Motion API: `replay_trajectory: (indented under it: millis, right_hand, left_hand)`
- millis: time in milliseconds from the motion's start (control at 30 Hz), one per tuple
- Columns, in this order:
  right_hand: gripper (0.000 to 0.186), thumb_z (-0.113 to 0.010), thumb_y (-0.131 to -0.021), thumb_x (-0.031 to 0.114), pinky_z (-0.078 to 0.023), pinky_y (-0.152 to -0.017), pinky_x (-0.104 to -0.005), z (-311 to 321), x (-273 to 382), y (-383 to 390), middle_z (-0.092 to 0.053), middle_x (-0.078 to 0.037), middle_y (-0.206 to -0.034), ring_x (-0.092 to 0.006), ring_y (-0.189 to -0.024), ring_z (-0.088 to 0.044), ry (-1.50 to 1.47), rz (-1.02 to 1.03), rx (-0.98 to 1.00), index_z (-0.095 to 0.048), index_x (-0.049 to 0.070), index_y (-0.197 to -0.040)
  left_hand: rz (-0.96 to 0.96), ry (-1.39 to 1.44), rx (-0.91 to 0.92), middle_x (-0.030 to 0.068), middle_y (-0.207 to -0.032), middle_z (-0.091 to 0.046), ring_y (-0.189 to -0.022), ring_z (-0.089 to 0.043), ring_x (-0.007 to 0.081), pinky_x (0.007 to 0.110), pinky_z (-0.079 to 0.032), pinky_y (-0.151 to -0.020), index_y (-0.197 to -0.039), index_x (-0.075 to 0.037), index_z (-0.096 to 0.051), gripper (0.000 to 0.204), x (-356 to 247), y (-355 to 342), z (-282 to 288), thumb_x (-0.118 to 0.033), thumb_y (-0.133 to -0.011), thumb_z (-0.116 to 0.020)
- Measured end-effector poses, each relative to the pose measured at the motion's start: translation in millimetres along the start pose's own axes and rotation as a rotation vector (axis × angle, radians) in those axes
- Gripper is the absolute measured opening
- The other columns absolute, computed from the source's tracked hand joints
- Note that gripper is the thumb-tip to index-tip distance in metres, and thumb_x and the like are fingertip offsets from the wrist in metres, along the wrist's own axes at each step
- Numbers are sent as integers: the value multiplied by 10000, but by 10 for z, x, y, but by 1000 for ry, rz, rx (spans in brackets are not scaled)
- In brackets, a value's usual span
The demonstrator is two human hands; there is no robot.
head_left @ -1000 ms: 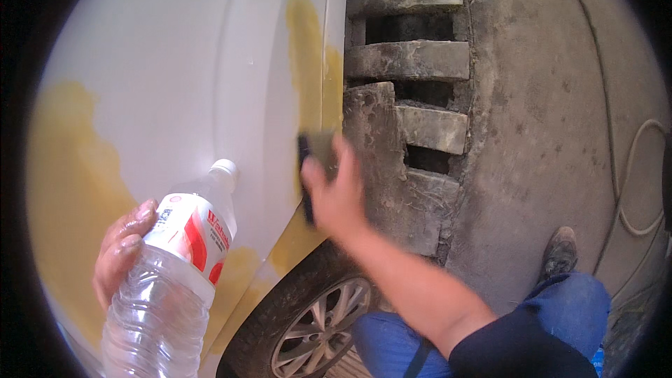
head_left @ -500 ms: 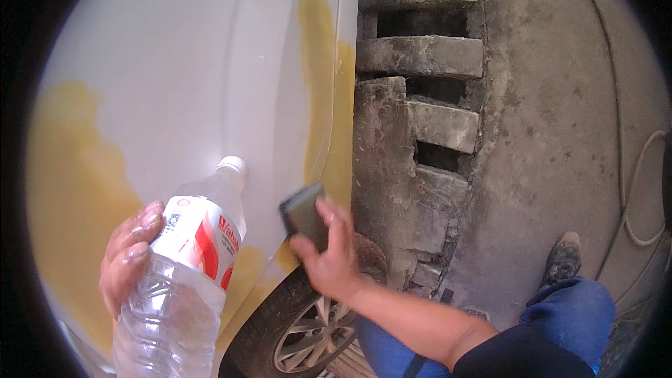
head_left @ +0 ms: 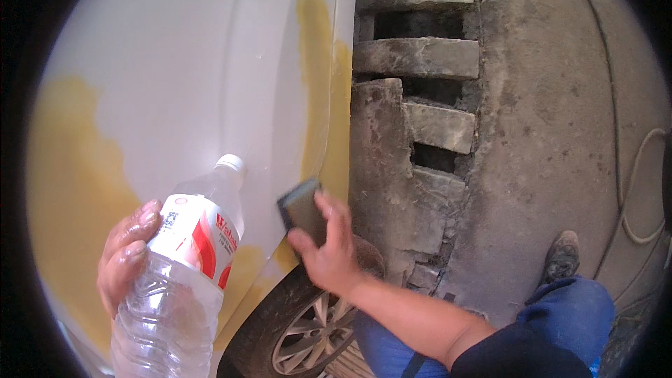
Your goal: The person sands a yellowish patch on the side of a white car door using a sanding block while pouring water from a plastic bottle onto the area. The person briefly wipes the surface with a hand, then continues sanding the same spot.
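My left hand is wrapped round a clear plastic bottle with a white cap and a white-and-red label. The bottle leans with its cap up and to the right, in front of a pale car panel. My right hand grips a flat dark sanding block, thumb and fingers on its edges. The block lies at the panel's lower right part, just above the wheel. Yellowish patches show on the panel at the left and along its right edge.
A car wheel with a spoked rim sits below my right hand. Beside the car, a drain channel is crossed by concrete slats. A hose and a dark cable lie on the concrete floor. My shoe rests at the right.
The sanding block and my right hand stay near the same spot, with the block shifted slightly up and left. The bottle in my left hand has barely moved.
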State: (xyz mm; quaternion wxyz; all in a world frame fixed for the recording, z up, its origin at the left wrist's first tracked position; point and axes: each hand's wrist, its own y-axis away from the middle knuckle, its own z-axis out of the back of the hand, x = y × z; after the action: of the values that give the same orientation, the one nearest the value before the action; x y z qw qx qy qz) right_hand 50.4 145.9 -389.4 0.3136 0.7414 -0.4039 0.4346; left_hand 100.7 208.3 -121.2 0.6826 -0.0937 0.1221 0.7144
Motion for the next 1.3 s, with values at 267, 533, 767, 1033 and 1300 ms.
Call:
replay_trajectory:
  millis: [267, 533, 767, 1033, 1300]
  right_hand:
    - [597, -651, -945, 339, -402, -1063, -446, 447, -479, -2460, -539, -256, -1337, -374, -1272, -501, 37, -91, -333, -430, -11, -1376]
    - [530, -576, -1018, 329, -393, -1061, -339, 1096, -355, -1776, -546, -103, -1344, -188, -1239, -502, -614, -555, -101, -432, 1, -1408]
    - [422, -445, -1056, 337, -539, -880, -388, 1471, 152, -1655, -633, -142, -1206, -236, -1047, -642, -920, -721, 174, -462, 65, -1379]
    - [610, -400, -1029, 521, -587, -833, -439, 1403, 335, -1820, -653, -194, -1222, -306, -1051, -678, -1142, -720, 424, -512, 48, -1397]
    - [430, -468, -1003, 425, -567, -772, -383, 1348, 370, -2173, -704, -122, -1061, -241, -869, -689, -728, -610, 171, -609, 95, -1240]
  left_hand:
    - [44, -129, 40, 176, -1320, -564, -1261, -545, 328, 488, -463, -1077, -1336, -155, -518, 523, -220, 13, 232, -53, -867, -725]
    - [-66, -243, 9, 214, -1206, -639, -1091, -652, 390, 468, -573, -888, -1222, -91, -483, 447, 36, 109, 332, -91, -848, -729]
    - [-124, -308, 2, 224, -1126, -677, -1018, -687, 409, 472, -588, -821, -1148, -44, -506, 374, 67, -54, 376, -62, -842, -721]
    - [-22, -247, -129, 235, -1138, -683, -1044, -688, 387, 462, -564, -892, -1140, -19, -581, 442, -150, 61, 477, -65, -759, -798]
    - [114, 155, -236, 221, -1279, -620, -1192, -615, 332, 428, -505, -1002, -1234, -24, -574, 554, -211, -184, 345, -68, -747, -835]
